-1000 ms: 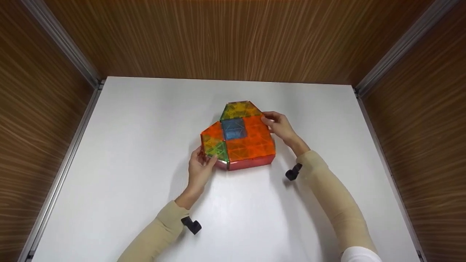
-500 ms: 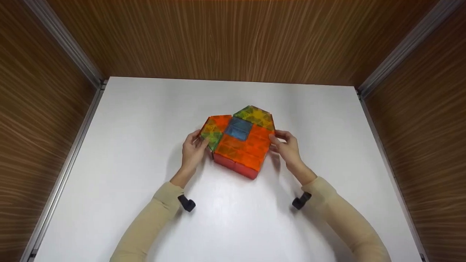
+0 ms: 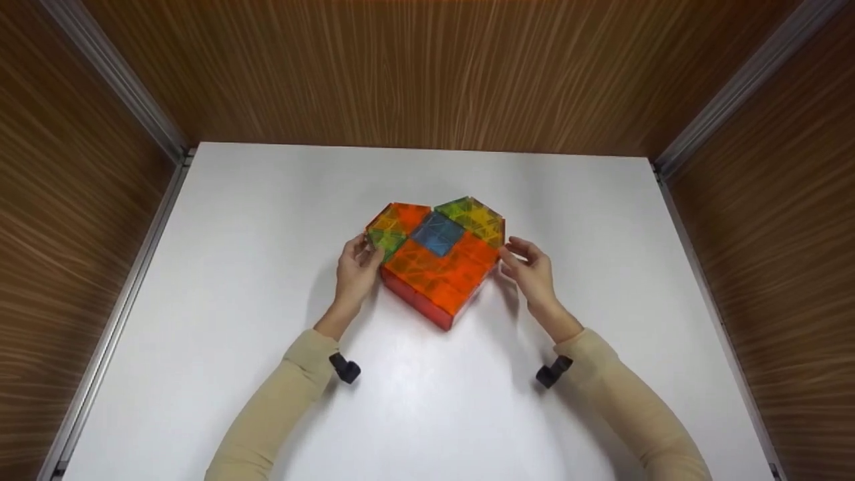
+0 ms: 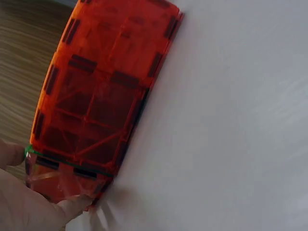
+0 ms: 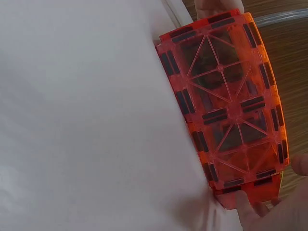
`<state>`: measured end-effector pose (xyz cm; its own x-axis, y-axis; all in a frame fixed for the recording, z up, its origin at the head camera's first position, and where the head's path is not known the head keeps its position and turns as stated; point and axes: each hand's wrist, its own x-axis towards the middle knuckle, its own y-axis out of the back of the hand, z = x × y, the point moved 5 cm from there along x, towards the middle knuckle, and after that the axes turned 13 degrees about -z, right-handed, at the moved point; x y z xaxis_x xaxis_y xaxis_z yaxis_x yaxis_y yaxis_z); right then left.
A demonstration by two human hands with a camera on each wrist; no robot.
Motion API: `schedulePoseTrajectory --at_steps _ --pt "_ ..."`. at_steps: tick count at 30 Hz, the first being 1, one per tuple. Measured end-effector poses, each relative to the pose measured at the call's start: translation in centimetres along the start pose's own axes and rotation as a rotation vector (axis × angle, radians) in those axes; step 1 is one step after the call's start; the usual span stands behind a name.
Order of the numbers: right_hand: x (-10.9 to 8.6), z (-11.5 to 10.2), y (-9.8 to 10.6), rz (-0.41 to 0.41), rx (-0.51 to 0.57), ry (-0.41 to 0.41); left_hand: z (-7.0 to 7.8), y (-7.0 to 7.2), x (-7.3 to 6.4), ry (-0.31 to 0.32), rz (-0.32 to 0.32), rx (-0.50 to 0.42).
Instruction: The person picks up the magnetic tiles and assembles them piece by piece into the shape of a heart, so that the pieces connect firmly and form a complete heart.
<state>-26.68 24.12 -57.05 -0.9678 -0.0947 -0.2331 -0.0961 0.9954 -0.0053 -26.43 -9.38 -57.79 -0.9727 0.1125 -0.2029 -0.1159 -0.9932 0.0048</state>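
Observation:
A heart-shaped block of translucent magnetic tiles point(image 3: 434, 280) lies on the white table, its point toward the person. The top is mostly orange, with a blue square in the notch and green and yellow pieces on the lobes; red tiles form the sides. At the left lobe, my left hand point(image 3: 356, 270) holds the edge, thumb near the top and fingers against the side. My right hand point(image 3: 534, 274) touches the right side. In the right wrist view its fingers point(image 5: 244, 209) rest on a red side tile while the thumb stands off the edge.
White tabletop point(image 3: 427, 414) surrounds the block. Wood-grain panels point(image 3: 427, 73) rise at the back and both sides, with metal rails point(image 3: 117, 80) along the corners. A black wrist mount point(image 3: 345, 367) sits on each sleeve.
The tile heart has turned clockwise, so its point now faces the person. Both hands turned it; the right hand came nearer the person and its grip has loosened.

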Motion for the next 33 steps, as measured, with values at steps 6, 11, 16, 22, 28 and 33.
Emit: schedulePoseTrajectory --at_steps 6,11,16,22,28,33 --pt "0.0 0.5 -0.5 -0.026 0.075 -0.006 -0.4 -1.0 -1.1 -0.019 -0.053 0.023" --pt "-0.2 0.6 -1.0 0.008 0.109 0.018 -0.4 -0.6 -0.2 -0.036 -0.086 0.01" --pt "-0.6 0.7 -1.6 0.057 0.117 0.006 -0.3 0.0 1.2 -0.024 -0.117 0.037" --pt "-0.6 0.8 -2.3 0.09 0.141 0.004 -0.3 0.7 2.1 -0.025 -0.121 0.041" --pt "-0.4 0.3 -1.1 0.065 0.042 -0.008 0.0 1.0 1.5 -0.044 -0.13 0.091" --pt "-1.1 -1.8 1.8 0.02 -0.244 0.161 1.8 2.4 -0.5 -0.135 -0.129 0.372"
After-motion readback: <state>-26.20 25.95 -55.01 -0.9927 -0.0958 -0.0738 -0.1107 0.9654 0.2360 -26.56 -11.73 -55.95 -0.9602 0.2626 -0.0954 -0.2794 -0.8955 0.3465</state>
